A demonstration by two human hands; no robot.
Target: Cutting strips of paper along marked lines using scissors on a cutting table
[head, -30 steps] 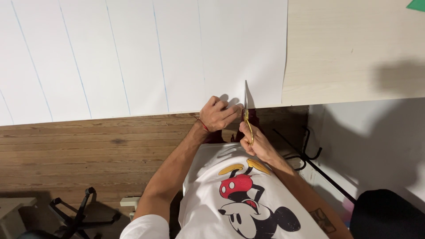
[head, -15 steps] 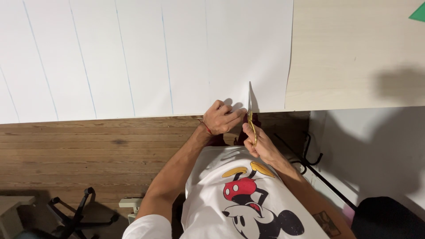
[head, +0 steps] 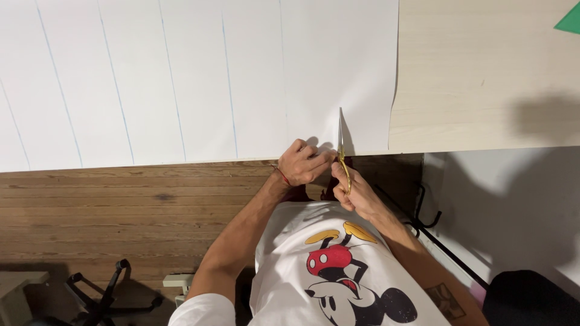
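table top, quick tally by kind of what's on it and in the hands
white paper sheet: 1
scissors, gold handles, in the right hand: 1
green paper corner: 1
hands at the sheet's near edge, counting the left hand: 2
total: 5

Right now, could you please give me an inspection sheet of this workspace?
Surface: pale wooden table, mostly covered by the sheet.
Job's things: large white paper sheet ruled with blue lines; gold-handled scissors with blades in a cut at its near edge.
Clutter: green scrap at the far right corner.
Hands: left hand presses the paper edge; right hand grips the scissors.
Cables: nothing seen.
Surroundings: wooden plank floor, black chair base, black table frame.
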